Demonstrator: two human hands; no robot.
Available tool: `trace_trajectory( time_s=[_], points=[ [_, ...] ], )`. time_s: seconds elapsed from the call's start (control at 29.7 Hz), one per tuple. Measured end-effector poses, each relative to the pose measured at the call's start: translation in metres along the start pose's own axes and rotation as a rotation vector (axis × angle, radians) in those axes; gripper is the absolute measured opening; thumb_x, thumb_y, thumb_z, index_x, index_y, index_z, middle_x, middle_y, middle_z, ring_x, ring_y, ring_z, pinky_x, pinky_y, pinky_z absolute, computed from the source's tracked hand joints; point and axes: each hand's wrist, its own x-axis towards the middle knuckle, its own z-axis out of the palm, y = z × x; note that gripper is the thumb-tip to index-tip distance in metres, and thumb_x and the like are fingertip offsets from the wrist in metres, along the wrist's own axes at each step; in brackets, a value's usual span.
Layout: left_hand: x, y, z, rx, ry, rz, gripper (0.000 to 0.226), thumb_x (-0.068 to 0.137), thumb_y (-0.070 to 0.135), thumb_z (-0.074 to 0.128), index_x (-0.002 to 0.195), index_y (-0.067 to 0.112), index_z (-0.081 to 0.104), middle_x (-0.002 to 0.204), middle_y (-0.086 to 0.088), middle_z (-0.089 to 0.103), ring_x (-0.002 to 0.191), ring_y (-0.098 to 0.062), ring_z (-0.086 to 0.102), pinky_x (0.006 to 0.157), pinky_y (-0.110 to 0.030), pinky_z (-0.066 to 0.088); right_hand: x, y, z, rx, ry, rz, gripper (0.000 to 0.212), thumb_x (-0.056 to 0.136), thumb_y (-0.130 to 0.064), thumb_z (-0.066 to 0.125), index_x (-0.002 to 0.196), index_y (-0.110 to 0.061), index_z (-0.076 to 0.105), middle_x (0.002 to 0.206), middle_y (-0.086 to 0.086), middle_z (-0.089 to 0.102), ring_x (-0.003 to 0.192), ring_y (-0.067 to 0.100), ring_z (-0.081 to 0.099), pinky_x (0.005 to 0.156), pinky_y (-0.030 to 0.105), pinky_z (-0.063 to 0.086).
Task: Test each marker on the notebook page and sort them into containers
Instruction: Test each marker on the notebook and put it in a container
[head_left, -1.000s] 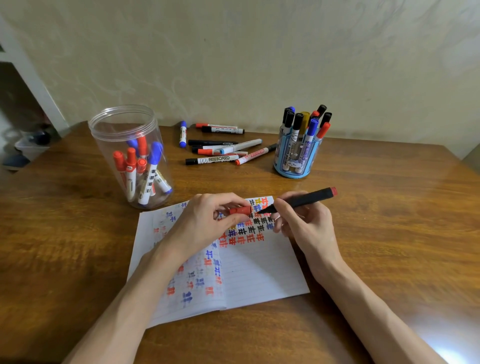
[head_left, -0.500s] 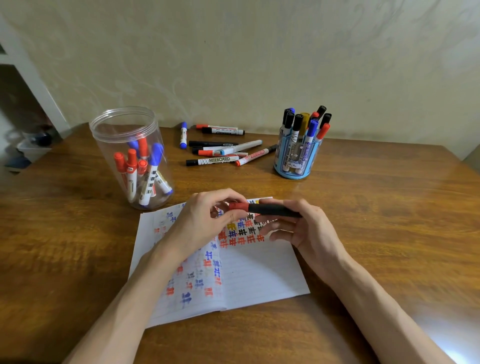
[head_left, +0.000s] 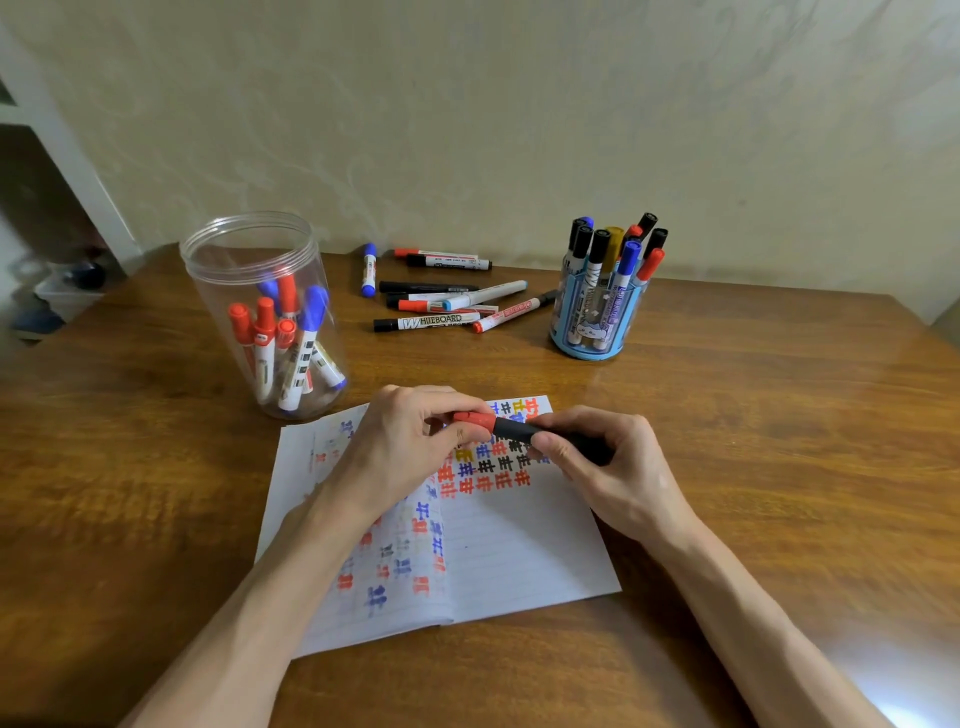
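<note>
Here, with the left hand (head_left: 410, 447) pinching the red cap (head_left: 475, 420) and the right hand (head_left: 613, 467) gripping the black marker (head_left: 519, 430) just above the notebook (head_left: 519, 561), the cap probably wants a straight, in-line push until it seats fully.

I see notebook (head_left: 519, 561) lying open on table (head_left: 779, 467), front-centre. Jar (head_left: 249, 244) stands behind it to the L, w/ markers inside. Cup holder (head_left: 592, 332) stands back R, markers upright in it. Loose markers (head_left: 441, 322) lie on table btwn the two, nearer the wall (head_left: 519, 130). L hand (head_left: 400, 452) and R hand (head_left: 613, 467) sit side by side over notebook's far edge, held marker (head_left: 514, 428) gripped crosswise btwn them, above the page.
</note>
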Motion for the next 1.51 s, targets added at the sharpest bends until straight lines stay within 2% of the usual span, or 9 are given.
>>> trace_trajectory(
  time_s=[0.27,0.4,0.5,0.64,0.77,0.91,1.08,1.38,1.51],
  points=[
    [0.000,0.002,-0.004,-0.014,-0.022,0.002,0.018,0.086,0.017,0.079,0.103,0.025,0.079,0.095,0.018,0.072,0.097,0.002,0.067,0.077,-0.012,0.054,0.002,0.003,0.002,0.009,-0.041,-0.009,0.012,0.098,-0.024,0.073,0.108,-0.020,0.077,0.097,-0.011,0.079,0.090,0.010,0.075,0.075,0.022,0.058],
    [0.001,0.008,-0.014,-0.193,-0.073,-0.090,0.014,0.088,0.022,0.075,0.102,0.022,0.071,0.088,0.011,0.073,0.082,-0.012,0.073,0.075,-0.021,0.059,0.005,-0.003,0.006,0.093,-0.044,0.005,0.021,0.096,-0.027,0.073,0.115,-0.018,0.077,0.105,-0.008,0.080,0.098,0.010,0.076,0.081,0.025,0.061],
    [0.003,0.018,-0.023,-0.312,-0.011,-0.098,0.020,0.088,0.031,0.073,0.103,0.018,0.069,0.093,0.008,0.073,0.091,-0.012,0.072,0.081,-0.021,0.057,0.010,-0.010,0.013,0.062,-0.069,-0.016,0.027,0.095,-0.031,0.074,0.120,-0.021,0.077,0.109,-0.011,0.079,0.102,0.009,0.075,0.085,0.028,0.062],
    [0.010,0.033,-0.042,-0.425,0.062,-0.083,0.023,0.090,0.031,0.074,0.108,0.015,0.071,0.107,0.005,0.075,0.111,-0.011,0.068,0.097,-0.028,0.053,0.018,-0.023,0.022,0.014,-0.172,-0.049,0.034,0.093,-0.042,0.074,0.124,-0.029,0.075,0.111,-0.020,0.077,0.103,0.001,0.072,0.087,0.021,0.059],
    [0.018,0.053,-0.089,-0.466,0.326,0.010,0.024,0.094,0.018,0.071,0.117,0.013,0.071,0.111,0.001,0.077,0.110,-0.011,0.071,0.094,-0.023,0.054,0.033,-0.038,0.029,0.026,-0.197,-0.050,0.050,0.088,-0.053,0.073,0.132,-0.028,0.068,0.119,-0.015,0.074,0.107,0.000,0.071,0.088,0.025,0.061],
    [0.026,0.061,-0.154,-0.298,0.616,0.192,0.034,0.097,0.011,0.069,0.128,0.016,0.057,0.114,0.000,0.074,0.108,-0.016,0.072,0.093,-0.024,0.055,0.050,-0.047,0.044,0.045,-0.138,-0.097,0.046,0.092,-0.050,0.074,0.131,-0.027,0.069,0.114,-0.014,0.076,0.103,0.005,0.073,0.089,0.030,0.062],
    [0.028,0.045,-0.201,-0.074,0.769,0.256,0.031,0.099,0.008,0.066,0.128,0.012,0.055,0.109,-0.007,0.074,0.103,-0.015,0.074,0.091,-0.028,0.057,0.067,-0.055,0.069,0.082,-0.137,-0.095,0.036,0.094,-0.043,0.073,0.127,-0.028,0.070,0.112,-0.017,0.074,0.100,0.000,0.073,0.087,0.023,0.061],
    [0.017,-0.007,-0.183,0.174,0.608,0.036,0.031,0.097,0.013,0.069,0.126,0.021,0.063,0.123,0.012,0.065,0.111,-0.002,0.066,0.087,-0.011,0.054,0.092,-0.058,0.098,0.050,-0.201,-0.096,0.035,0.094,-0.034,0.078,0.126,-0.026,0.070,0.114,-0.012,0.073,0.099,0.002,0.073,0.088,0.029,0.063],
    [0.014,-0.028,-0.178,0.426,0.554,0.063,0.021,0.105,0.028,0.053,0.115,0.017,0.069,0.113,0.005,0.070,0.105,-0.005,0.065,0.088,-0.031,0.059,0.096,-0.054,0.103,0.046,-0.209,-0.093,0.033,0.095,-0.033,0.076,0.127,-0.025,0.070,0.114,-0.012,0.073,0.099,0.002,0.073,0.088,0.028,0.063]
  ],
)
